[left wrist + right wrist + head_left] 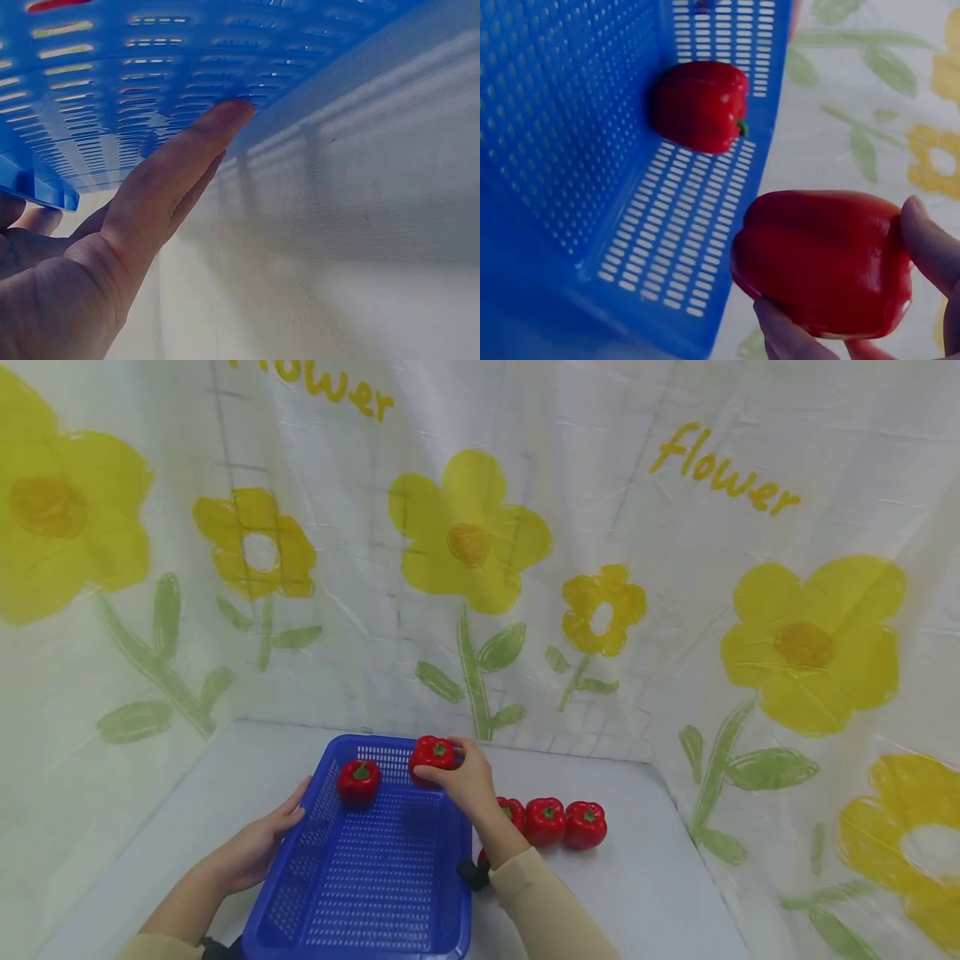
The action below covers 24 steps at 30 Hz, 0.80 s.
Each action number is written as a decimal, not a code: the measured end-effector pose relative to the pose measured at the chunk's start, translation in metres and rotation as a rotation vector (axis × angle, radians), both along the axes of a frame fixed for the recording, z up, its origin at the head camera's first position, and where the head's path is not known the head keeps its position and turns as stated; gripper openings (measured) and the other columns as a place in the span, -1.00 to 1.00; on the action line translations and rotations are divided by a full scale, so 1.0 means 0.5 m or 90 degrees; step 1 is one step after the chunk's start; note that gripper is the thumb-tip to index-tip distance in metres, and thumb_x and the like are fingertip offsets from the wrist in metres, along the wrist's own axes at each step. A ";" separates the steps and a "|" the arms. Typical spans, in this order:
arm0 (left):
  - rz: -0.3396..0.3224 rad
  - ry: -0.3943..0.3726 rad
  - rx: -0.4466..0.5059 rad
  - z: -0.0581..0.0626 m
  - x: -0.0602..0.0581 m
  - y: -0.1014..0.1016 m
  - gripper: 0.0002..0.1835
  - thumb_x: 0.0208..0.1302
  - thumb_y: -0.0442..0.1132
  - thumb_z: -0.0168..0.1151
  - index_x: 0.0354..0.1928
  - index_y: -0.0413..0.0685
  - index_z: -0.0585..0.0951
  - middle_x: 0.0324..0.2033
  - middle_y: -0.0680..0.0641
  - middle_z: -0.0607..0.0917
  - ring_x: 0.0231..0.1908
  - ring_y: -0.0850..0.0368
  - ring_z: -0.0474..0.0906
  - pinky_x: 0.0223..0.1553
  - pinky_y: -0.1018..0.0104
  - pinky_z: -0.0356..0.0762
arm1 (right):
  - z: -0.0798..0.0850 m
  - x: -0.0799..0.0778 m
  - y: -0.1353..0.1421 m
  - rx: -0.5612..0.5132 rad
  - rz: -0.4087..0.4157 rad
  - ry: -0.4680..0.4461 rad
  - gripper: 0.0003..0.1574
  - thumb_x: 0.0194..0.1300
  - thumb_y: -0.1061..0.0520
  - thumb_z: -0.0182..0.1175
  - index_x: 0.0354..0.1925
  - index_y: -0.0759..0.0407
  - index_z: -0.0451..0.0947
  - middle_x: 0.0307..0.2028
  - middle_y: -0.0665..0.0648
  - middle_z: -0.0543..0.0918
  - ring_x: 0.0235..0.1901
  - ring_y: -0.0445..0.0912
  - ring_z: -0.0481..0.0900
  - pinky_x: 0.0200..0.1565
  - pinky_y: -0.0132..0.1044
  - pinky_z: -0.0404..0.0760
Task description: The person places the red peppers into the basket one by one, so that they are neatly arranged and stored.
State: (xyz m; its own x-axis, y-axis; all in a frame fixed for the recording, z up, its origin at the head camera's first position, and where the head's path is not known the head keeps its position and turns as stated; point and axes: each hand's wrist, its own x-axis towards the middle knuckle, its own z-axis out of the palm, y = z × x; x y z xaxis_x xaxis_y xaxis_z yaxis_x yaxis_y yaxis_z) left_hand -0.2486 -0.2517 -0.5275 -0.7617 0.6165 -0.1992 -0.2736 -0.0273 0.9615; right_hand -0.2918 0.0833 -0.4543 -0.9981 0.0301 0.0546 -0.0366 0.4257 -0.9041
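Note:
In the head view a blue plastic basket stands on the table, one red bell pepper lying at its far left inside. My right hand grips another red bell pepper, thumb on one side and fingers on the other, over the basket's far right corner. The right wrist view shows this held pepper beside the basket rim, clear of the one inside. My left hand is at the basket's left side. Its straight fingers touch the slotted outer wall in the left wrist view.
Several more red bell peppers stand in a row on the white table right of the basket, partly behind my right forearm. A white curtain with yellow flowers hangs behind the table and along its sides.

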 end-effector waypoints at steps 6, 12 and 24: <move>0.001 0.000 0.008 -0.001 0.002 -0.001 -0.33 0.65 0.07 -0.48 0.48 0.47 -0.62 0.53 -0.30 -0.55 0.52 -0.49 -0.26 0.39 -0.24 0.27 | -0.006 -0.009 -0.022 0.016 0.003 0.005 -0.01 0.03 -0.22 0.55 0.33 0.12 0.45 0.20 0.26 0.61 0.15 0.13 0.58 0.12 0.04 0.65; 0.011 -0.001 0.002 0.002 0.003 -0.001 -0.32 0.66 0.06 -0.47 0.49 0.47 -0.61 0.54 -0.31 -0.54 0.52 -0.49 -0.22 0.37 -0.23 0.31 | -0.010 -0.012 -0.038 0.008 0.017 0.001 -0.04 0.05 -0.18 0.56 0.32 0.13 0.45 0.19 0.25 0.60 0.13 0.11 0.57 0.08 0.01 0.68; 0.003 0.011 -0.006 -0.001 0.002 -0.001 -0.34 0.65 0.07 -0.49 0.48 0.51 -0.61 0.54 -0.34 -0.51 0.52 -0.49 -0.16 0.37 -0.25 0.30 | -0.029 -0.027 -0.059 0.023 0.019 -0.012 0.03 0.05 -0.15 0.56 0.38 0.18 0.39 0.21 0.26 0.58 0.16 0.13 0.56 0.12 0.03 0.65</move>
State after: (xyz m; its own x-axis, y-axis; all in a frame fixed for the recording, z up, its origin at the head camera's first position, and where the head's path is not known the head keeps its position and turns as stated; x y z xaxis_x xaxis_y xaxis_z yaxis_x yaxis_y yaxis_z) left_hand -0.2475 -0.2522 -0.5280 -0.7684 0.6105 -0.1920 -0.2568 -0.0193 0.9663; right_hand -0.3051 0.0539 -0.4688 -0.9993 -0.0021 0.0366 -0.0336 0.4574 -0.8886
